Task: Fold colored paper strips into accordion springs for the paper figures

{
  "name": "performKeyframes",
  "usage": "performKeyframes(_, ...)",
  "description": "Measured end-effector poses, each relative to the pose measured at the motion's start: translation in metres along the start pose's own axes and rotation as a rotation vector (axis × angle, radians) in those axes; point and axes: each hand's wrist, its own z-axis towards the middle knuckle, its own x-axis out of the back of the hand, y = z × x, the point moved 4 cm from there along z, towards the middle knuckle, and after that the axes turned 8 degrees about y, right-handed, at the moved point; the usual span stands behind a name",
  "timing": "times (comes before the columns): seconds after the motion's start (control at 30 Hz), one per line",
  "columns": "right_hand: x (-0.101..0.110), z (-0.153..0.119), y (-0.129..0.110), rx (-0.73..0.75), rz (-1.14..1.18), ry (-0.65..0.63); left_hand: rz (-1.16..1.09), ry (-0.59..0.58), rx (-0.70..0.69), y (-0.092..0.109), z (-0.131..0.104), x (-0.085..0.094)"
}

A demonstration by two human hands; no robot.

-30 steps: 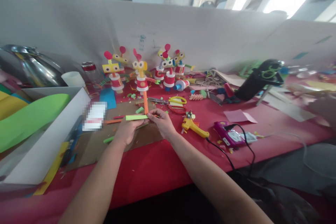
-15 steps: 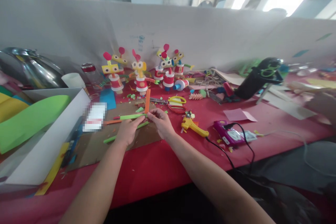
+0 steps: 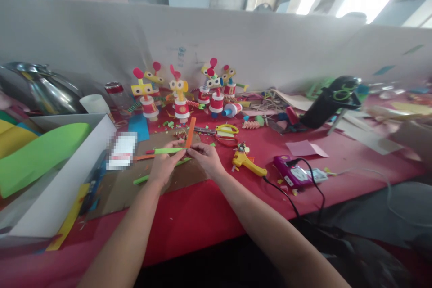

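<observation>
My left hand (image 3: 165,164) pinches a light green paper strip (image 3: 168,150), which points left. An orange paper strip (image 3: 191,132) stands up from the green one where they meet at the fingertips. At that junction my right hand (image 3: 205,157) closes its thumb and forefinger on the strips. Both hands are just over a brown cardboard sheet (image 3: 118,189). On the cardboard lie another green strip (image 3: 141,179) and a flat orange strip (image 3: 144,157). Just beyond the hands is a folded, spring-like paper piece (image 3: 180,134). The fingers hide the exact overlap.
Several cup figures (image 3: 182,109) stand along the back. Scissors (image 3: 227,129) lie beyond my right hand. A yellow glue gun (image 3: 249,164) and a purple power strip (image 3: 293,173) with cords sit to the right. A white box (image 3: 64,184) and a steel jug (image 3: 50,87) stand at left.
The orange strip has tilted slightly to the right at its top. My fingertips have drawn closer together at the junction, and the camera view has shifted a little.
</observation>
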Motion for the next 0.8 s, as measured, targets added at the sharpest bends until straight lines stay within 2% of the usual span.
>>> performKeyframes(0.17,0.001,0.0,0.002,0.038,0.048,0.054,-0.105,0.069,0.108,-0.015,0.003,-0.005)
performKeyframes(0.23,0.0,-0.002,0.001,0.042,0.075,0.073,-0.144,0.111,0.118,-0.021,0.005,-0.006)
performKeyframes(0.43,0.0,-0.005,-0.001,0.044,0.156,0.149,-0.279,0.131,0.111,-0.025,0.002,-0.012)
performKeyframes(0.53,0.0,-0.006,0.001,0.04,0.154,0.18,-0.246,0.19,0.07,-0.027,0.002,-0.011)
performKeyframes(0.7,-0.003,-0.007,0.007,0.045,0.163,0.182,-0.127,0.332,-0.084,-0.028,0.006,-0.001)
performKeyframes(0.8,-0.003,-0.006,0.008,0.034,0.171,0.201,-0.087,0.303,-0.108,-0.028,0.006,-0.002)
